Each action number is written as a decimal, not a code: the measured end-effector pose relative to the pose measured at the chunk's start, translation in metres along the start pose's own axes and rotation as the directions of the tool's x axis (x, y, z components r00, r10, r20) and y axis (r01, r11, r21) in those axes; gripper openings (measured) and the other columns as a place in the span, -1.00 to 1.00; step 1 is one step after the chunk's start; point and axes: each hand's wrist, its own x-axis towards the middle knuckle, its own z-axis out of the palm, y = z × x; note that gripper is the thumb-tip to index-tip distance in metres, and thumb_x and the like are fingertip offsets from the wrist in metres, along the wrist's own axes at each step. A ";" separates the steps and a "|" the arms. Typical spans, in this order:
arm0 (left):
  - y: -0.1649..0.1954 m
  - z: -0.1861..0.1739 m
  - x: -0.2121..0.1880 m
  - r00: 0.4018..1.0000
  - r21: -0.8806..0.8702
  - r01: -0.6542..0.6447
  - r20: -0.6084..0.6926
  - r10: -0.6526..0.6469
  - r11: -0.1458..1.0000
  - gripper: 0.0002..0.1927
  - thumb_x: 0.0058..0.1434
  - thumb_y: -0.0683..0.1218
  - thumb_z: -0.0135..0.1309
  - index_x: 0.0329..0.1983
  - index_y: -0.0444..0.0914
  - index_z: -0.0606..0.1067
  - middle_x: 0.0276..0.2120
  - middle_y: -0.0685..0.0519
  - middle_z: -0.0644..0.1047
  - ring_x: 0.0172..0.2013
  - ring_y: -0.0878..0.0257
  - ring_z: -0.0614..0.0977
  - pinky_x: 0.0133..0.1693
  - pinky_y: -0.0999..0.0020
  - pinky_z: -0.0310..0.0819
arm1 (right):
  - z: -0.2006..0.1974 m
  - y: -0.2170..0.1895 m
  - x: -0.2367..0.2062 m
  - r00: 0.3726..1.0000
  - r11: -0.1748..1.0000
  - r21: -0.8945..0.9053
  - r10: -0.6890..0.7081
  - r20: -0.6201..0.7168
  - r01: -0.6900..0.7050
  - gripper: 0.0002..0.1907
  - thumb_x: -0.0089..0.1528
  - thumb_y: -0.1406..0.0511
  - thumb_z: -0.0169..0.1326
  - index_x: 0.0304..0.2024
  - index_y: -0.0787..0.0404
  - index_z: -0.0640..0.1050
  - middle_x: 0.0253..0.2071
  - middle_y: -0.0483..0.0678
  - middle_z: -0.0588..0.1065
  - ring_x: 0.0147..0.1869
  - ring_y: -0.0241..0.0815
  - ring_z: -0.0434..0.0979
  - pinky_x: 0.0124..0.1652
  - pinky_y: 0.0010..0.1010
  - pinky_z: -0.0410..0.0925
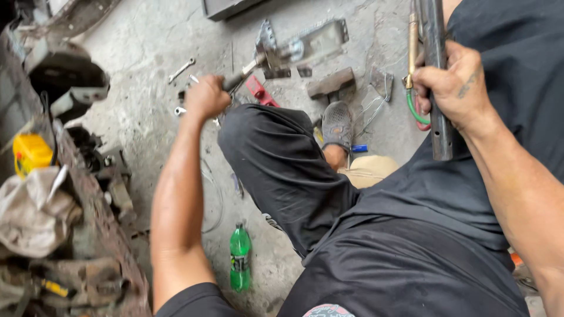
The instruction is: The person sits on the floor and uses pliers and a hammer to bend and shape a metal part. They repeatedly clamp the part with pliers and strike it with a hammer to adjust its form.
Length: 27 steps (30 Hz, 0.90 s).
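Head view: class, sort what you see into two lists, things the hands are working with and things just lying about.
In hand:
left hand gripping a hammer
right hand holding a dark metal bar

Lying about:
green bottle
spanner
yellow container
red tool
torch with hoses

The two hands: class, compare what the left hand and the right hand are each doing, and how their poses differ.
The left hand reaches down toward the concrete floor, closed around a hammer handle; the right hand is raised near the body, gripping a dark metal bar. The hammer handle lies slanted, low over the floor; the metal bar stands nearly upright. The left arm is stretched out, the right arm bent. Both hands are bare and closed in a grip.
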 end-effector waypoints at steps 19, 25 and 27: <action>0.023 0.104 -0.028 0.961 -0.342 0.162 0.269 -0.069 0.926 -0.67 0.18 0.06 0.05 -0.25 -0.33 0.51 -0.32 -0.36 0.58 -0.18 -0.28 0.62 -0.15 -0.08 0.45 | 0.005 0.083 0.029 0.968 0.810 -0.532 0.230 -0.097 -0.246 -0.81 0.23 0.39 0.10 -0.12 0.33 0.48 -0.49 -0.09 0.44 -0.55 -0.34 0.43 -0.54 -0.44 0.30; 0.021 0.115 -0.029 0.938 -0.320 0.217 0.330 -0.106 0.922 -0.67 0.18 0.05 0.04 -0.25 -0.32 0.51 -0.32 -0.35 0.58 -0.16 -0.27 0.64 -0.13 -0.09 0.46 | 0.006 0.167 0.081 0.962 0.676 -0.706 0.273 -0.026 -0.211 -0.75 0.22 0.28 0.10 -0.11 0.30 0.48 -0.55 0.08 0.43 -0.52 -0.15 0.47 -0.47 -0.25 0.34; 0.020 0.120 -0.025 0.941 -0.340 0.223 0.319 -0.111 0.914 -0.70 0.19 0.04 0.03 -0.23 -0.30 0.52 -0.31 -0.34 0.58 -0.17 -0.30 0.61 -0.15 -0.12 0.45 | 0.008 0.196 0.096 0.961 0.593 -0.785 0.278 -0.009 -0.179 -0.71 0.20 0.25 0.12 -0.11 0.30 0.50 -0.52 0.13 0.45 -0.46 -0.04 0.50 -0.39 -0.16 0.36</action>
